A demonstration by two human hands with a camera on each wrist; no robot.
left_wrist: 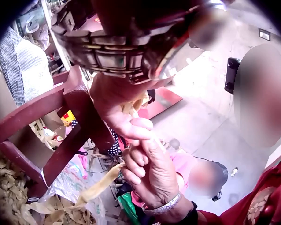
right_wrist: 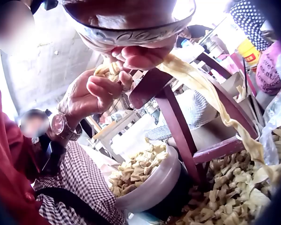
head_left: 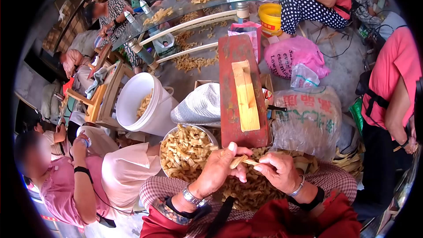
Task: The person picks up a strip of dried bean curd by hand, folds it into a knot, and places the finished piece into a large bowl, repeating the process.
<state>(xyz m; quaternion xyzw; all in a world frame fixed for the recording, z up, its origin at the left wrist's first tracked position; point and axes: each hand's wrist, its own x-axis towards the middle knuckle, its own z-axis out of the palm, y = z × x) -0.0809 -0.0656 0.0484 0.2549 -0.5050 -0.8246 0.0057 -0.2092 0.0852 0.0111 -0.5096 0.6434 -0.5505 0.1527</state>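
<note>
Between the two hands is a pale yellow twisted strip point(head_left: 245, 161). My left hand point(head_left: 220, 167) pinches its folded end between thumb and fingers; in the right wrist view those fingers curl round a small knotted bundle point(right_wrist: 108, 70). My right hand point(head_left: 280, 172) pinches the strip's other side, with fingers curled. A long tail of the strip point(right_wrist: 210, 96) hangs down from the right hand in the right wrist view, and the strip point(left_wrist: 100, 186) also trails below that hand in the left wrist view. Both hands are above the lap, close together.
A red bench point(head_left: 229, 88) in front bears a yellow wooden block point(head_left: 246, 101). Left of it stand a tub of knotted pieces point(head_left: 187, 150) and a white bucket point(head_left: 140, 101). More pieces lie below the hands. A plastic sack point(head_left: 306, 119) is at the right. Several people sit around.
</note>
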